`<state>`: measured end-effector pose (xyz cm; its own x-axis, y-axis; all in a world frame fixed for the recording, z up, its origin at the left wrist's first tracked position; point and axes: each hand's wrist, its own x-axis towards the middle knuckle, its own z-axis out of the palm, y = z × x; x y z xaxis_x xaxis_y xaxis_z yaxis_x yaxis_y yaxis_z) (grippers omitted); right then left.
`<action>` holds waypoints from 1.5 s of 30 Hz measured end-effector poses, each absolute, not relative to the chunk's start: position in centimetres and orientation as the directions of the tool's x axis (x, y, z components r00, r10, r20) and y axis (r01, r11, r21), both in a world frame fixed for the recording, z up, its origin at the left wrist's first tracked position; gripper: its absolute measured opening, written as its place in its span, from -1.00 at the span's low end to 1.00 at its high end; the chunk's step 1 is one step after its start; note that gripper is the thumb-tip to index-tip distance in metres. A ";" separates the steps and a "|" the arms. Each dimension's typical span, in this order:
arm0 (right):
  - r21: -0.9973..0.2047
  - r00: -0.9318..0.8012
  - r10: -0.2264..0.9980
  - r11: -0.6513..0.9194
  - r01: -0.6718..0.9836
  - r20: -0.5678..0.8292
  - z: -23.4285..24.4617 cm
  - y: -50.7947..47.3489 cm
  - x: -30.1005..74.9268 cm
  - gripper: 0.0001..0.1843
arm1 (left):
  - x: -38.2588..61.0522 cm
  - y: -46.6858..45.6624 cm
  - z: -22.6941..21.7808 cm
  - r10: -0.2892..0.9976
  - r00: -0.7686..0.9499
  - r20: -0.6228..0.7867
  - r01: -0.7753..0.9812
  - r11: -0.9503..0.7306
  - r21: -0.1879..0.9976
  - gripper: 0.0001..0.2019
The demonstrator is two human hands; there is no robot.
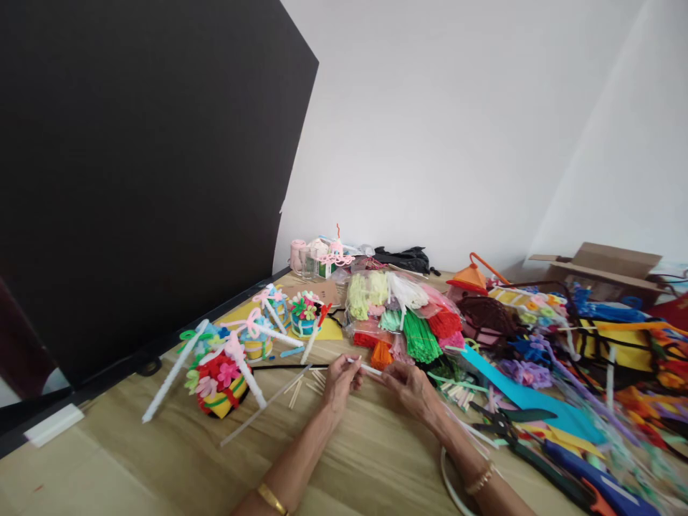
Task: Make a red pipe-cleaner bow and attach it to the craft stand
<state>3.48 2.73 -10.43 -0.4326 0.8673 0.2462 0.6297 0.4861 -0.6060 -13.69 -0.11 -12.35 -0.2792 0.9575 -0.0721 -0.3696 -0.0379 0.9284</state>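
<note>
My left hand (342,383) and my right hand (409,387) are over the middle of the wooden table, fingers pinched on a thin white rod (370,370) that spans the gap between them. Whether it is a pipe cleaner or a wrapped stick I cannot tell. Short wooden sticks (294,394) lie left of my left hand, near a long thin pale strip (263,407). Further left stands a small drum (223,383) decorated with pipe-cleaner flowers, white fuzzy sticks (175,373) leaning beside it. Beyond my hands are bundles of green pipe cleaners (422,337) and other colours.
Pliers (505,423) and a blue glue gun (596,476) lie at the right, close to my right forearm. A blue sheet (542,398) and pipe-cleaner pieces crowd that side. A cardboard box (607,269) stands behind. A black panel (150,158) borders the table's left.
</note>
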 end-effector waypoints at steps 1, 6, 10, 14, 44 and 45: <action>-0.592 -0.433 0.866 0.492 0.639 0.252 -10.2 2.6 3.5 -0.78 | -13.7 -0.1 -12.3 0.955 -0.289 -0.066 -0.371 -0.048 0.927 -0.61; -0.521 -0.407 0.861 0.508 0.686 0.304 -9.3 2.0 3.6 -0.79 | -13.9 -0.1 -12.2 0.940 -0.341 -0.030 -0.366 -0.103 0.925 -0.65; -0.496 -0.403 0.859 0.511 0.702 0.315 -9.1 1.7 3.5 -0.77 | -14.0 -0.2 -12.1 0.923 -0.384 -0.015 -0.357 -0.134 0.925 -0.65; -0.483 -0.399 0.861 0.507 0.714 0.315 -9.1 1.6 3.5 -0.76 | -14.1 -0.3 -12.0 0.907 -0.421 -0.019 -0.369 -0.153 0.917 -0.62; -0.384 -0.366 0.867 0.482 0.788 0.339 -7.9 4.1 6.1 -0.77 | -14.7 -0.2 -12.3 0.721 -0.693 0.025 -0.234 -0.258 0.937 -0.85; -0.374 -0.372 0.861 0.491 0.787 0.348 -8.3 4.2 6.0 -0.78 | -14.8 -0.2 -12.3 0.715 -0.699 0.023 -0.231 -0.256 0.939 -0.86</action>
